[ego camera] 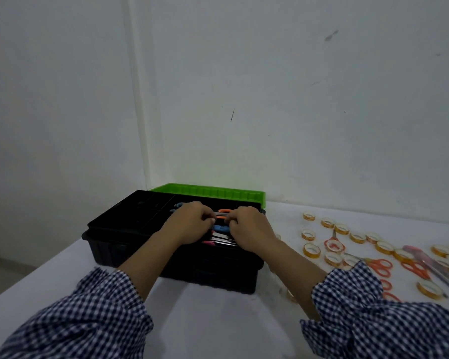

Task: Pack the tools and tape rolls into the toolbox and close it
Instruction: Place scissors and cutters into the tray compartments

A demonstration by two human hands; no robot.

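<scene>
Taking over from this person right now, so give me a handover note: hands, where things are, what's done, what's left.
Hands: left hand and right hand are both over the toolbox, fingers curled on the orange-handled scissors inside it.
Toolbox: black, on the white table, green lid open behind it.
Done: several scissors already lie in the toolbox.
Left: many tape rolls and some loose scissors lie on the table to the right. Pack them, then close the lid.
</scene>
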